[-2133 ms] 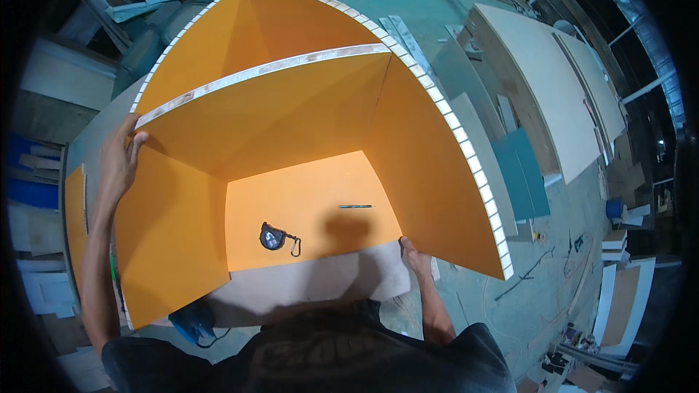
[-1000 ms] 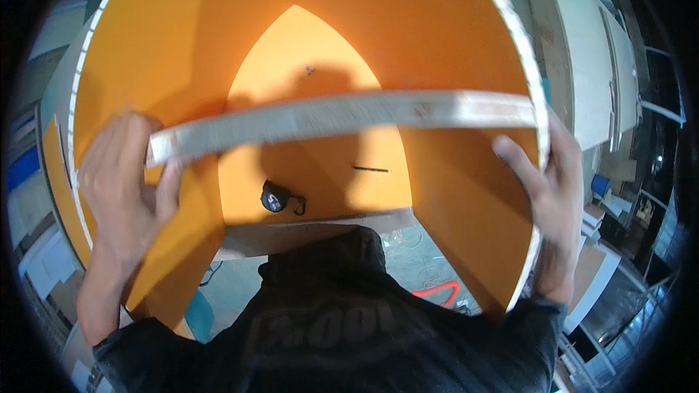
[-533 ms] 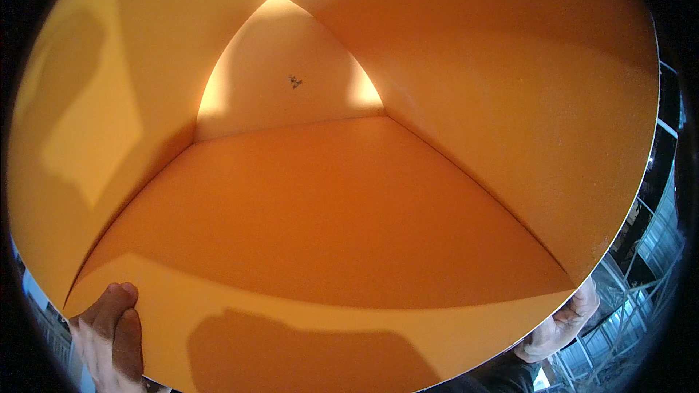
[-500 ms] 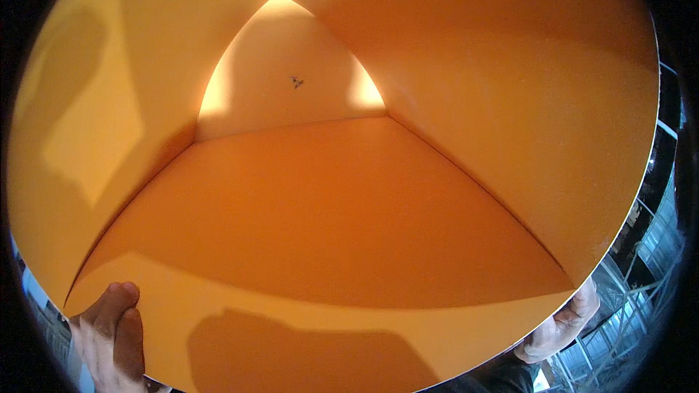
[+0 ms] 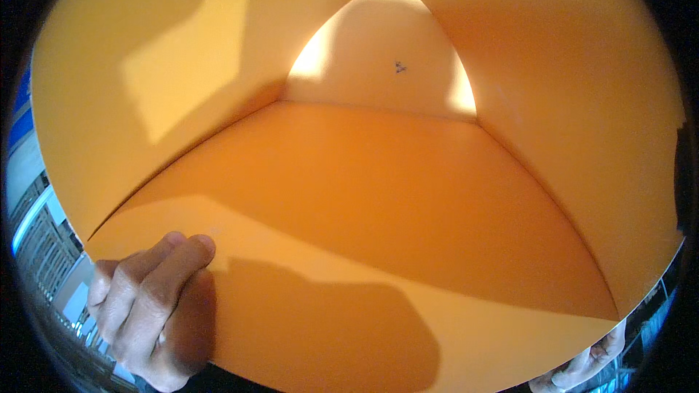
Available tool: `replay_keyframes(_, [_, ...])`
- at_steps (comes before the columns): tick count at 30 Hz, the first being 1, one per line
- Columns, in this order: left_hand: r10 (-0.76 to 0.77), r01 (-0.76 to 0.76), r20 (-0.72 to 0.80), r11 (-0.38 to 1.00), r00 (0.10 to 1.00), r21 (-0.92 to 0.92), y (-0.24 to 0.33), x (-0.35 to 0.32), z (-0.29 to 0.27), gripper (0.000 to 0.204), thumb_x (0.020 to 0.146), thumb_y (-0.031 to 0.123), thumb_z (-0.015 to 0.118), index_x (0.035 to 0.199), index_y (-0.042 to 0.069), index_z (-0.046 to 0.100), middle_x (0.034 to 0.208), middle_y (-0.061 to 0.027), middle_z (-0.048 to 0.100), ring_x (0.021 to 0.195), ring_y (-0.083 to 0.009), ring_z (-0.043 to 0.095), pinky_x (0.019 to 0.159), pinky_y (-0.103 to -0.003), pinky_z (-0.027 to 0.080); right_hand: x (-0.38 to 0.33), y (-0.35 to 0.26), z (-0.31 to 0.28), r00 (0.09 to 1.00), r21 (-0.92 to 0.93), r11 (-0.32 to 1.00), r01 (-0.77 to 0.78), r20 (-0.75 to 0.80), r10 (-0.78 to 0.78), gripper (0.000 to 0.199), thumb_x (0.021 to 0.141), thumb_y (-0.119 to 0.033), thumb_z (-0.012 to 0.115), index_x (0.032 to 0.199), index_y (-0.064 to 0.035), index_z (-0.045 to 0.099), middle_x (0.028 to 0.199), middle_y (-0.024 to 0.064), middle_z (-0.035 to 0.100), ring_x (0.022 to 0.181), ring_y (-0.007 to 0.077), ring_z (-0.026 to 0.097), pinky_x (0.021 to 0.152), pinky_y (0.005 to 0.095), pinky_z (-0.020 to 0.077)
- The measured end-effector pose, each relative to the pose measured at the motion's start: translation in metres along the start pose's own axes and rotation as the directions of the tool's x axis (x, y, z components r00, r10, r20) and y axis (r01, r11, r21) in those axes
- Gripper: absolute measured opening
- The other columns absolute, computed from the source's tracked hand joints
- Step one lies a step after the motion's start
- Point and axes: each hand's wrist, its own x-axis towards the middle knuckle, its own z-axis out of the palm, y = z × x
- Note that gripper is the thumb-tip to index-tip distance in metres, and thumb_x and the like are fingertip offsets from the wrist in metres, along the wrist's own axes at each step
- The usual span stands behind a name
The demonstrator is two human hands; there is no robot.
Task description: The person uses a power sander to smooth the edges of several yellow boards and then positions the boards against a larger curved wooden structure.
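A large orange box [image 5: 364, 175] with its hollow inside facing me fills nearly the whole view. Its flat panels meet along creases and run back to a bright, pointed far panel [image 5: 364, 44] with a small dark mark on it. My left hand [image 5: 149, 306] is closed over the box's near left edge, its fingers lying on the inner face and the thumb side in shadow. At the lower right, my right hand [image 5: 582, 367] grips the outer rim from outside; part of it is hidden behind the box.
Past the left rim a strip of bluish background with shelf-like structures [image 5: 44, 247] shows. A dark gap with metal framing [image 5: 648, 335] lies beyond the lower right rim. Shadows fall across the inner panels.
The box has turned, so its far panel has shifted right in view. My left hand has come further up and inward into view, while my right hand sits lower and further right.
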Motion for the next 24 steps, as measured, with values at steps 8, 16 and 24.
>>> replay_keyframes(8, [0.140,-0.141,0.035,0.990,0.989,0.016,-0.007,-0.016,-0.002,0.038,0.083,0.030,0.070,0.102,-0.001,0.062,0.085,-0.0242,0.072,0.064,-0.0295,0.067,0.055,-0.035,0.047,-0.012,0.010,-0.002,0.997,-0.009,0.998,0.056,-0.043,-0.056,0.043,0.097,-0.033,0.064,0.130,-0.0060,0.068,0.124,0.0198,0.069,0.122,0.0361,0.061,0.098,0.0525,0.0511])
replay_keyframes(16, [0.110,-0.110,0.002,0.993,0.994,0.042,-0.003,-0.020,0.019,0.037,0.085,0.032,0.070,0.100,-0.001,0.062,0.083,-0.0248,0.071,0.066,-0.0305,0.068,0.056,-0.039,0.046,-0.016,0.020,-0.004,0.992,-0.013,0.995,0.098,-0.073,-0.099,0.043,0.096,-0.032,0.065,0.129,-0.0044,0.068,0.123,0.0206,0.069,0.123,0.0365,0.061,0.099,0.0529,0.0504])
replay_keyframes(24, [0.149,-0.149,0.004,0.989,0.989,-0.007,-0.015,-0.018,0.009,0.043,0.083,0.030,0.071,0.112,-0.002,0.061,0.091,-0.0289,0.071,0.070,-0.0352,0.067,0.058,-0.042,0.048,-0.021,0.021,-0.006,0.986,-0.022,0.992,0.123,-0.107,-0.125,0.043,0.096,-0.031,0.066,0.129,-0.0029,0.068,0.122,0.0214,0.070,0.123,0.0370,0.061,0.101,0.0532,0.0498])
